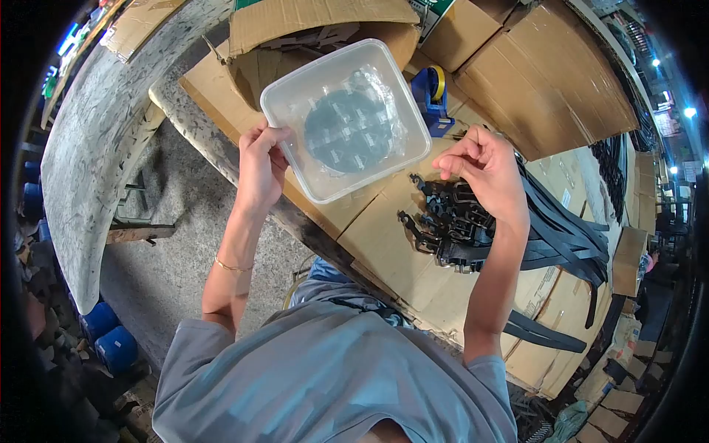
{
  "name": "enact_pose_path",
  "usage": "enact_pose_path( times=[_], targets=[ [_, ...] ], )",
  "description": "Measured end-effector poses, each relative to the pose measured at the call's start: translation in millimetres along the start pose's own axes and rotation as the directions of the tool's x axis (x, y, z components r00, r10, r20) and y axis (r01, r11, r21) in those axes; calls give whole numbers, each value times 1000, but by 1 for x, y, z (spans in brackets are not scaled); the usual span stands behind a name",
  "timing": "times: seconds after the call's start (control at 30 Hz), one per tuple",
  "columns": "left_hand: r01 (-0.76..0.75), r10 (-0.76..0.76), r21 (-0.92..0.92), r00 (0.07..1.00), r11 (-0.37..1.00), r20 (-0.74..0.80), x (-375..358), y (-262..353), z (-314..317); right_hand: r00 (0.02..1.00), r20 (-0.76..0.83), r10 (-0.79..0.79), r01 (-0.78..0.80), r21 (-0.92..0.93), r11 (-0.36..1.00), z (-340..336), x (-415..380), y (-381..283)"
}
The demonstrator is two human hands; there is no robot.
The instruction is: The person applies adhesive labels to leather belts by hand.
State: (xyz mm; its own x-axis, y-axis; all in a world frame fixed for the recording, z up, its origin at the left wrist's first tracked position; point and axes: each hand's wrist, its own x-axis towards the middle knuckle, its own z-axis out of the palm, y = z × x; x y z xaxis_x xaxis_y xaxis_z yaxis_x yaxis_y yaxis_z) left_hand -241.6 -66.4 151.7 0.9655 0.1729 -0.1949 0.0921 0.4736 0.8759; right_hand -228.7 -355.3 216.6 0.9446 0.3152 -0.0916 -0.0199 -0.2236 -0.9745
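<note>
My left hand point(262, 164) grips the left rim of a translucent square plastic container point(299, 173), thumb over the edge, holding it tilted toward me. Inside the container shows a round blue-grey area with several small clear or whitish pieces on it. Just off the container's right corner is my right hand point(484, 166), thumb and fingers pinched together. Whatever sits between those fingertips, if anything, is too small to make out. Below this hand lies a bundle of black belts point(565, 247) with dark metal buckles point(450, 221) gathered at the near end.
Flattened cardboard point(413, 288) covers the worktable. A blue tape dispenser point(432, 103) stands behind the container. An open cardboard box point(325, 18) is at the back, with a larger carton point(546, 81) at right. Another mottled table point(111, 118) stands left across a floor gap.
</note>
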Motion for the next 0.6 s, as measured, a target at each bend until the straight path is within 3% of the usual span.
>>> enact_pose_path(
  times=[0.27,0.33,0.6],
  targets=[
    [-38,37,13,998,999,45,-7,1,0,1000,1,28,-27,-179,983,7,1,-6],
    [-48,47,14,998,999,40,-9,2,0,1000,-16,22,-26,-295,955,9,1,-9],
    [-105,99,83,992,991,76,-12,0,-5,996,-81,40,-67,-359,931,16,1,-1]
  ],
)
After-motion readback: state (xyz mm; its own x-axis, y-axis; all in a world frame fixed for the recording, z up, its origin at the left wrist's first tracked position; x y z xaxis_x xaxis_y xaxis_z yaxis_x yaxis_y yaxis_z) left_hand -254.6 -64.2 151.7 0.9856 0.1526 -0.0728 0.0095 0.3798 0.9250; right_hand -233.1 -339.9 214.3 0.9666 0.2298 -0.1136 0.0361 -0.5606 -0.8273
